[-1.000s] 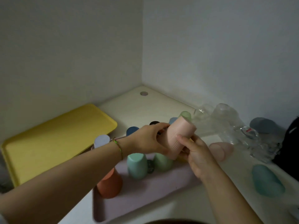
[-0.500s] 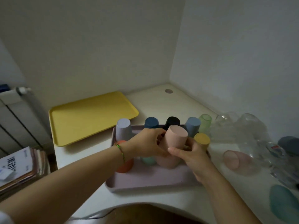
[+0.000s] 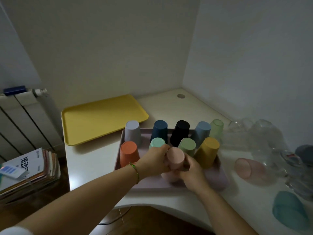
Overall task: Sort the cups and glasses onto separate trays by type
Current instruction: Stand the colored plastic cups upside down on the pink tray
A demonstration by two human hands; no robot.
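Observation:
A pink plastic cup (image 3: 175, 157) stands upside down on the lilac tray (image 3: 149, 184), near its front. My left hand (image 3: 155, 161) grips it from the left and my right hand (image 3: 191, 170) grips it from the right. Several more upturned cups stand on the same tray, among them an orange cup (image 3: 129, 154), a grey cup (image 3: 133, 132), a black cup (image 3: 180, 132) and a mustard cup (image 3: 207, 151). An empty yellow tray (image 3: 101, 117) lies behind on the left. Clear glasses (image 3: 259, 134) are heaped on the table at the right.
A pink tinted glass (image 3: 248, 167) and a teal glass (image 3: 289, 211) lie on their sides at the right, with a dark grey cup (image 3: 304, 152) behind them. A stack of books (image 3: 25, 173) sits left of the table below a radiator (image 3: 20, 119).
Both hands have lowered the pink cup from mid-air, turned it bottom up, and set it down on the lilac tray. The camera has swung left and down.

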